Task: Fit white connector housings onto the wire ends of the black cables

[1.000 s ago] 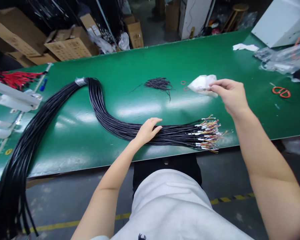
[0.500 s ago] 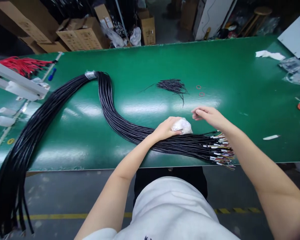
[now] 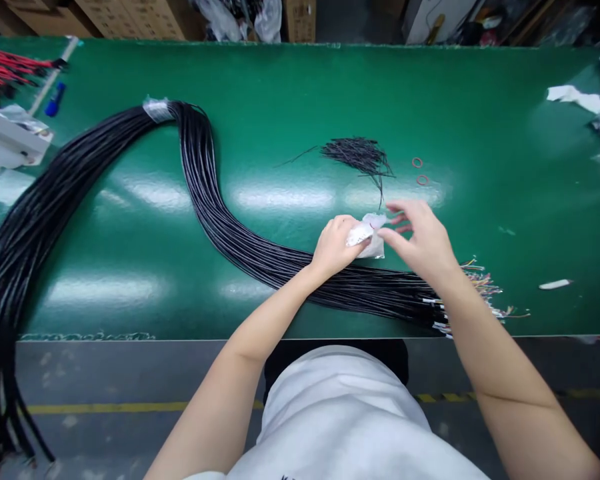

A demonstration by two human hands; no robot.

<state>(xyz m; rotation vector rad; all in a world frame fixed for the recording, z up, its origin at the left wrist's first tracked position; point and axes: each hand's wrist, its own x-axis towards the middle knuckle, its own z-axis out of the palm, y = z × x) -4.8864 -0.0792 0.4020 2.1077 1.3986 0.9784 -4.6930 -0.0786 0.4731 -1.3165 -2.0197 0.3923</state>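
Observation:
A small crumpled clear plastic bag [image 3: 367,235] is held between both hands just above a thick bundle of black cables [image 3: 240,240]. My left hand [image 3: 334,244] is closed on the bag's left side. My right hand [image 3: 421,238] touches its right side with thumb and fingers pinched at the bag's edge. The cables run across the green table [image 3: 300,87] and end in coloured wire tips [image 3: 485,290] under my right forearm. Whatever the bag contains cannot be made out.
A small pile of short black pieces [image 3: 361,155] and two orange rings [image 3: 419,171] lie beyond my hands. Red wires [image 3: 3,67] and a blue pen [image 3: 55,99] sit at far left; white scraps [image 3: 575,99] at far right. The cable bundle hangs off the table's left front edge.
My right hand carried the bag from the far right toward me. My left hand left the cables and took it. Both hands now hold it together.

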